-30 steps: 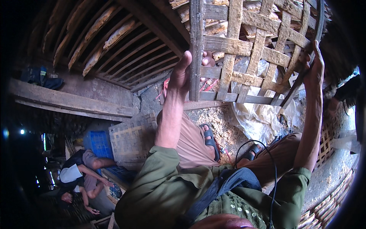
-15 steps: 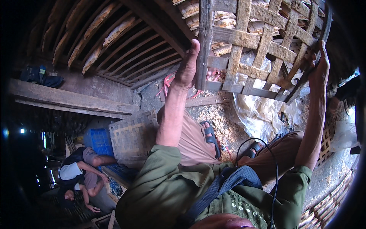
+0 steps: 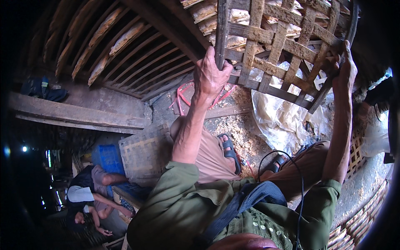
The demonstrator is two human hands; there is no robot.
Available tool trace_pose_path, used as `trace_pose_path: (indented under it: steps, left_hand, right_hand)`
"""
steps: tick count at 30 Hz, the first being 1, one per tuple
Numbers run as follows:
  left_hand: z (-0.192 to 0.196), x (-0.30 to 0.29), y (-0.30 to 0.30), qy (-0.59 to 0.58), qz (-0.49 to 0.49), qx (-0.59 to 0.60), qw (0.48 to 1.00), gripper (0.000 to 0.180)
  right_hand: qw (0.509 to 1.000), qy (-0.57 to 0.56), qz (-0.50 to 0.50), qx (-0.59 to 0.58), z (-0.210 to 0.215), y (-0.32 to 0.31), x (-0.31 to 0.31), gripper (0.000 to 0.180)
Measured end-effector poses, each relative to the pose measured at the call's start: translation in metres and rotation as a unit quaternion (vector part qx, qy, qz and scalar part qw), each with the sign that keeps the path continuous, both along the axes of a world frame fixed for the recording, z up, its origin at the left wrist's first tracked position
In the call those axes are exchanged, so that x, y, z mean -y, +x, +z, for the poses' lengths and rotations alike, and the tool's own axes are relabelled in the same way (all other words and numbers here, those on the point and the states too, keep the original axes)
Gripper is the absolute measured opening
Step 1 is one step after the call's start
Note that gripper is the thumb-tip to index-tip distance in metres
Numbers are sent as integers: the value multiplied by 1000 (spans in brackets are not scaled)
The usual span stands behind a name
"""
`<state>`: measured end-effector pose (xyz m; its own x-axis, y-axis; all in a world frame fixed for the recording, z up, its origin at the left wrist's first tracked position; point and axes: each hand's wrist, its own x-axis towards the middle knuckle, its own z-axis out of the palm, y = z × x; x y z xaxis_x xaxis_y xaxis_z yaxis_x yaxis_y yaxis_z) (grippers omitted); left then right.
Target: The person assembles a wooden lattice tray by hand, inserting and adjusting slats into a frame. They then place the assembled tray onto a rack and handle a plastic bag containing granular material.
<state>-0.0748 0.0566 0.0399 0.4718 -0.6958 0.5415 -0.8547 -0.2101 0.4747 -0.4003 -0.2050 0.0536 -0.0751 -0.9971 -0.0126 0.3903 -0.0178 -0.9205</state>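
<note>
A woven bamboo lattice tray (image 3: 275, 50) is held up high in front of me, with pale flat pieces lying on it. My left hand (image 3: 210, 77) grips its left edge rail. My right hand (image 3: 343, 62) grips its right edge. Both arms are stretched upward, in green sleeves. Below are my tan trousers and sandalled feet (image 3: 229, 150) on a floor strewn with sawdust.
Slatted racks (image 3: 112, 46) with more pale pieces stand at the upper left. A woven basket (image 3: 143, 152) and a blue crate (image 3: 108, 158) sit lower left, beside a seated person (image 3: 89, 196). Crumpled clear plastic sheeting (image 3: 279, 116) lies on the floor. A wooden beam (image 3: 75, 112) runs left.
The lattice tray has risen and shifted toward the upper right with both hands still on its edges.
</note>
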Motion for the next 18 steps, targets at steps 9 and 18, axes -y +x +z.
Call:
trace_pose_path:
  steps: [9,18]
  left_hand:
    - [20,-12,11,-72,-256,-431,862,44]
    - [27,-17,31,-201,34,-472,858,69]
  right_hand:
    - [994,-61,90,29,2,6,-17,38]
    - [954,-43,292,-52,-20,42,-54,62]
